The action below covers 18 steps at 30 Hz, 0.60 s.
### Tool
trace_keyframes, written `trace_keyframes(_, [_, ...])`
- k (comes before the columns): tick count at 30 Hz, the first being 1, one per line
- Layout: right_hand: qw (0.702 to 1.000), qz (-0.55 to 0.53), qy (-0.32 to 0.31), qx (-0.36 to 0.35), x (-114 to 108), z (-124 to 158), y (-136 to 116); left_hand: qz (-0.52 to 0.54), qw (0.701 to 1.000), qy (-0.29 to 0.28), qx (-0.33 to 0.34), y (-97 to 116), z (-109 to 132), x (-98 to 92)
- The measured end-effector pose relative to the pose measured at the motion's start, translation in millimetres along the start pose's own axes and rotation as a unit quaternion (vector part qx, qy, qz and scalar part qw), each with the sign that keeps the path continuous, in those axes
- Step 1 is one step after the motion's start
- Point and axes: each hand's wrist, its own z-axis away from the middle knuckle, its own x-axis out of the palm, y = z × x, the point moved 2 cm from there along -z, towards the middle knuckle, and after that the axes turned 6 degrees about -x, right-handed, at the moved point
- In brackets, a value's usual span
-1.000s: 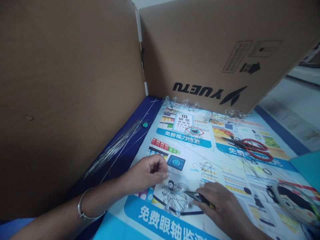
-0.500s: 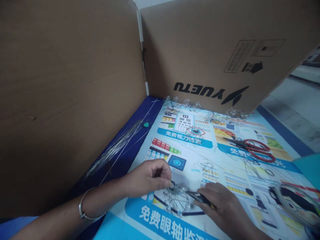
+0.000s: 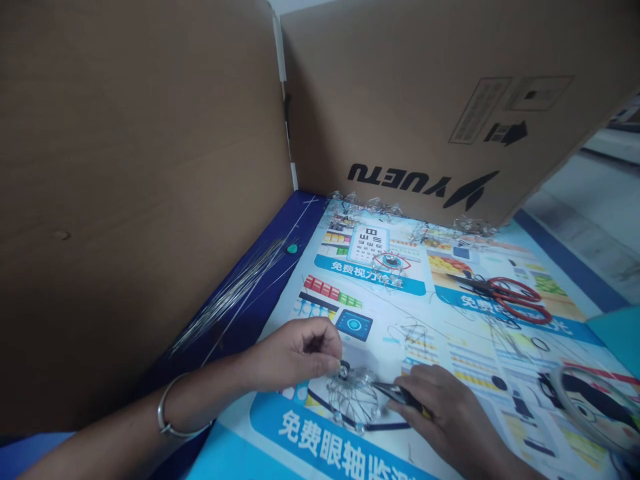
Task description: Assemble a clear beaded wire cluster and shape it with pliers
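A round wire piece with clear beads [image 3: 354,399] lies on the printed sheet between my hands. My left hand [image 3: 303,353], with a silver bangle [image 3: 167,413] on its wrist, pinches the piece at its upper left edge, by a small dark ring. My right hand [image 3: 443,407] is wrapped round a pair of pliers [image 3: 403,397]. The pliers' dark, narrow jaws point left and meet the right side of the beaded piece. Whether the jaws grip a wire there is too fine to make out.
Red-handled scissors [image 3: 517,298] lie at the right. Loose straight wires [image 3: 235,290] and a green piece [image 3: 292,249] lie along the left edge. Beaded wire pieces [image 3: 373,205] line the back, below tall cardboard walls [image 3: 400,87]. A clear round container [image 3: 595,407] stands at right.
Almost nothing differs. My left fingertips have shifted very slightly at the edge of the beaded piece; my right hand and the pliers hold still.
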Motion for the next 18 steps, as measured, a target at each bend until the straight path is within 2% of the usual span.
trace_keyframes(6, [1.000, 0.002, -0.002, 0.001, 1, 1, 1, -0.055, 0.998, 0.021, 0.017, 2, 1, -0.7])
trace_keyframes(10, [1.000, 0.006, 0.008, -0.003, 2, 1, -1, -0.076, 0.996, 0.014, 0.042, 1, 2, 3.3])
trace_keyframes(15, [1.000, 0.022, 0.019, -0.009, -2, 0, -5, -0.126, 0.991, 0.023, 0.033, 1, 5, 9.5])
trace_keyframes(18, [0.999, 0.032, 0.019, -0.011, -4, -1, -7, -0.132, 0.990, 0.009, 0.044, -1, 4, 11.7])
